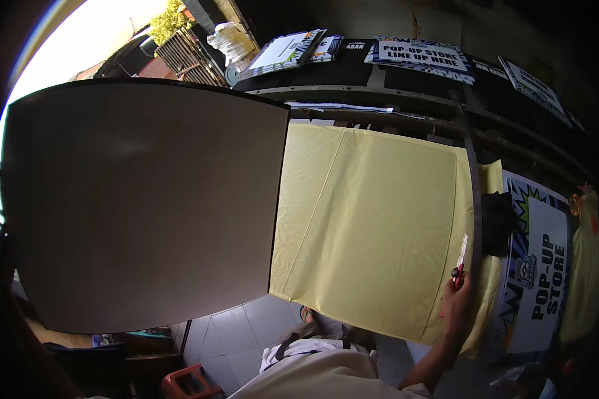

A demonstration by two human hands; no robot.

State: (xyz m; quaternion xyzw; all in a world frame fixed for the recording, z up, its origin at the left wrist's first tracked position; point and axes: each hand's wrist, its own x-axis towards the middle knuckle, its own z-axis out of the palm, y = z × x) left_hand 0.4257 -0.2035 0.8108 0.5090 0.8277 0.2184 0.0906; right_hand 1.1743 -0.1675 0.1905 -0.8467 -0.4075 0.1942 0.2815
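My right hand (456, 307) is closed around a red utility knife (457, 276) with its blade extended, pointing away from me. It hovers over the right edge of a yellow sheet (379, 226), close to a long dark metal bar (472, 199). A rectangular outline shows through the yellow sheet, and creases run across it. To the left, a large dark brown board (146, 206) covers most of the view and meets the sheet's left part. My left arm reaches up the dim left rim beside this board; its fingers are too dark to make out.
A printed sign panel (542, 266) lies right of the bar, with a black cloth-like item (496, 223) near it. More printed signs (422, 54) rest on the far dark surface. A red stool (190, 382) stands on the tiled floor (229, 339) below.
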